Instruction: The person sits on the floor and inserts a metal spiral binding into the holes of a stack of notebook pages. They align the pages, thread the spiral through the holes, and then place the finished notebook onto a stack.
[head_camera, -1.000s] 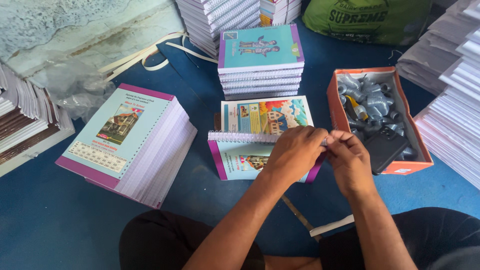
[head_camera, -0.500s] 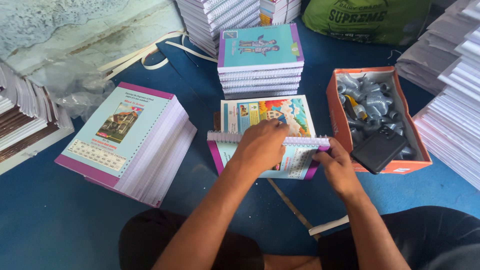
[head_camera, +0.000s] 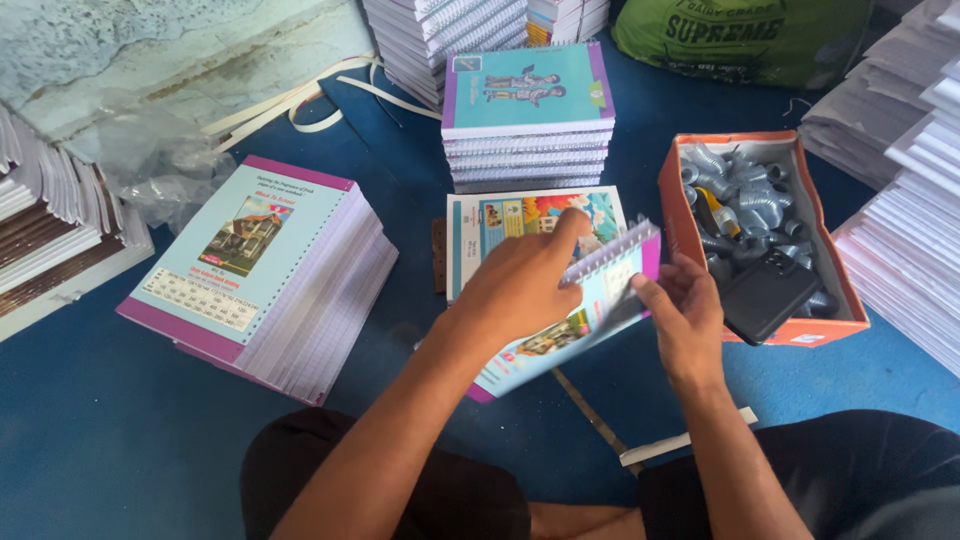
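A spiral-bound notebook (head_camera: 610, 290) with a light blue, purple-edged cover is lifted and tilted in front of me, its white coil along the upper right edge. My left hand (head_camera: 520, 285) lies over its cover with the index finger stretched toward the coil. My right hand (head_camera: 685, 315) grips the notebook's right edge from below. Under it, flat on the blue floor, lies a printed cover sheet (head_camera: 500, 220) with colourful pictures.
A stack of unbound notebook blocks (head_camera: 265, 265) sits at left. A pile of bound notebooks (head_camera: 525, 115) stands beyond. An orange box (head_camera: 680, 200) at right holds silver coils and a black phone (head_camera: 765, 295). White paper stacks (head_camera: 910, 230) line the right edge.
The notebook has been turned and lifted from lying flat to a tilt, its coil now up at the right. Both hands shifted with it, the left sliding across the cover.
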